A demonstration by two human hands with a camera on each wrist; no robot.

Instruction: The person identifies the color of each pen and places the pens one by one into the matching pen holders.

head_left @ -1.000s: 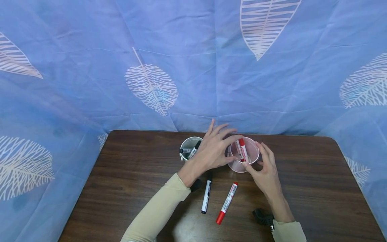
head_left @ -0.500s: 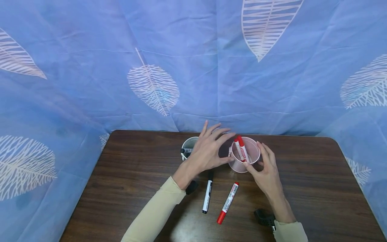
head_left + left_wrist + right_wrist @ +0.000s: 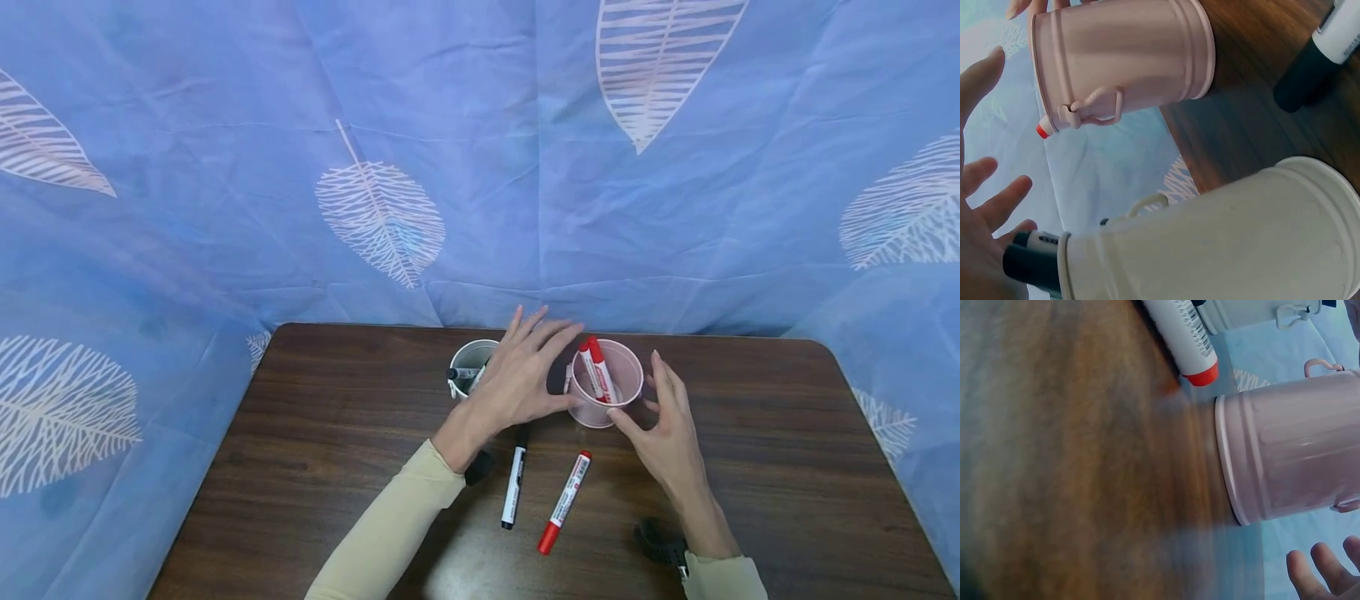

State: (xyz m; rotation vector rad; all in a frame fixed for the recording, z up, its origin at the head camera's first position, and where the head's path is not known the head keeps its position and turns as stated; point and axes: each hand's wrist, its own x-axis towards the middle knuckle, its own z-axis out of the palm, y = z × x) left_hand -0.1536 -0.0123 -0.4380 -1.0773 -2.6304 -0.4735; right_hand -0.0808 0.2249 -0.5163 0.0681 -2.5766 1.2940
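Two red-capped markers (image 3: 602, 372) lean inside a small pink bucket (image 3: 595, 415). My left hand (image 3: 510, 375) hovers between the buckets with fingers spread and holds nothing. Its thumb tip is close to the pink bucket's left side. On the other side, my right hand (image 3: 667, 429) has its thumb at the front rim and its fingers apart. In the right wrist view, its fingertips (image 3: 1300, 575) stand clear of the bucket wall. Partly behind my left hand is a white bucket (image 3: 1229, 244) with several black-capped markers (image 3: 1032, 269) in it.
Toward the front of the brown table (image 3: 315, 467) lie a black marker (image 3: 513, 487) and a red marker (image 3: 564, 502). A blue cloth with white leaf prints (image 3: 480, 208) hangs behind the table's back edge.
My left hand has drawn back leftward from the red markers in the pink bucket. My right fingers have eased away from the bucket's rim. The markers on the table have not moved.
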